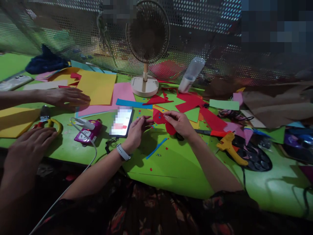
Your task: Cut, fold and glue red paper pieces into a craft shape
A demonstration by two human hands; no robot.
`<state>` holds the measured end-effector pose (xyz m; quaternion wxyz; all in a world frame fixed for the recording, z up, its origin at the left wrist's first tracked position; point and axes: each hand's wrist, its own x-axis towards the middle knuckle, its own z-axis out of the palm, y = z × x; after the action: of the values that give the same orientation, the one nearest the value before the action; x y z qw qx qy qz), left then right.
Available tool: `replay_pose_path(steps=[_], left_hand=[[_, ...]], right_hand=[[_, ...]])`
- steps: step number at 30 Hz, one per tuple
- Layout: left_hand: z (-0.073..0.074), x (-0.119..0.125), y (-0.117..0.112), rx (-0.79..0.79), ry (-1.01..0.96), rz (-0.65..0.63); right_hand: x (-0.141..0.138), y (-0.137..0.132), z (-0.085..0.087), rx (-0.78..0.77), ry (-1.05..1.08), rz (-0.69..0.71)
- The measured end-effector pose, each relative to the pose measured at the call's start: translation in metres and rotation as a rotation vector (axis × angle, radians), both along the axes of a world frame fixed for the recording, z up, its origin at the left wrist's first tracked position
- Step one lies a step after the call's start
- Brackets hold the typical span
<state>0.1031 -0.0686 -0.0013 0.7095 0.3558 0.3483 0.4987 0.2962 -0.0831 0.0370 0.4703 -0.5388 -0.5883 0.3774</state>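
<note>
Dark flowered clothing covers your lap at the edge of the green table. Your right hand has its thumb and forefinger pinched on the right side of a piece of red paper, which sits just above the tabletop with a few small blue bits on it. Your left hand is partly open, fingers loosely bent toward the paper's left edge; you seem to hold nothing in it, and whether its fingertips touch the paper cannot be told. On your left wrist is a pale-banded watch. Just beside that hand lies a lit phone, with a purple power socket further left. Between your forearms lies 1 thin blue strip, near scattered red bits. To your right, a yellow glue gun rests by a black tray. Behind the paper scraps stand a fan and a tilted clear bottle. At far left are 2 hands of another person: 1 hand reaches a yellow sheet, the other is at the scissors.
</note>
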Motion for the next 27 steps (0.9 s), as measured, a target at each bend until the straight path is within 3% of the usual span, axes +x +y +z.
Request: replay_pose_path(steps=[10,14,17,27], left_hand=[[0.0013,0.0001,0.0014,-0.09,0.089,0.058],[-0.0005,0.001,0.0024,-0.133,0.051,-0.059],[0.0012,0.0027,-0.0009,-0.103,0.05,-0.143],[-0.0005,0.0068,-0.0071,0.094,0.192,-0.145]], right_hand=[[0.0041,-0.002,-0.0014,-0.009,-0.012,0.063],[0.0057,-0.0017,-0.003,-0.018,0.012,0.053],[0.0052,-0.001,-0.0049,-0.013,-0.004,0.065],[-0.0033,0.0023,0.0005,0.033,-0.276,0.026]])
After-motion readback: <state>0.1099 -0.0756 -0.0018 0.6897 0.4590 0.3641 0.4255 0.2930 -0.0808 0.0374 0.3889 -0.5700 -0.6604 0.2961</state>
